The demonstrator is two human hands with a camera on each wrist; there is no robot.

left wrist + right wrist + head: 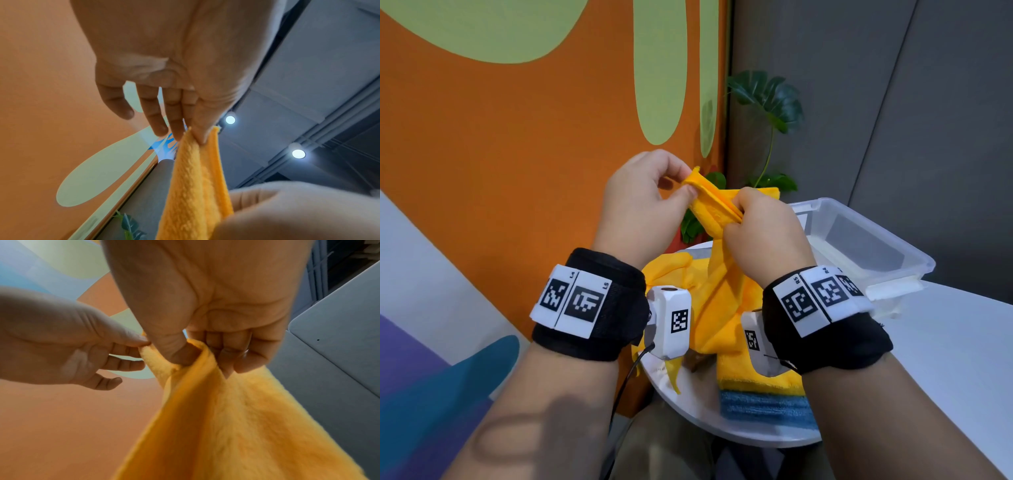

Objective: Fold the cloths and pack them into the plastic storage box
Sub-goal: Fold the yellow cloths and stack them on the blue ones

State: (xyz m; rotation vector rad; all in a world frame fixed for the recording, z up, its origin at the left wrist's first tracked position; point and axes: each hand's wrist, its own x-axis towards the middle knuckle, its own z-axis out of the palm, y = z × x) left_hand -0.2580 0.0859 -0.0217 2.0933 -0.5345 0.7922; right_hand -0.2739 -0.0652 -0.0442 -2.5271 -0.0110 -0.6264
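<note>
Both hands hold a yellow cloth [717, 212] up in the air above the round white table [695, 397]. My left hand [640, 205] pinches its top corner between thumb and forefinger; the pinch shows in the left wrist view on the yellow cloth [197, 178]. My right hand [760, 229] grips the same edge a little lower, thumb and curled fingers bunching the yellow cloth [236, 418]. The rest hangs down onto another crumpled yellow cloth [671, 270]. A clear plastic storage box [859, 240] stands open at the right, behind the right hand.
A folded pile, a yellow cloth [756, 377] on a blue cloth [767, 407], lies on the table's near side. An orange and green wall [517, 137] stands close on the left. A potted plant [770, 102] rises behind the box. A grey table [962, 342] extends right.
</note>
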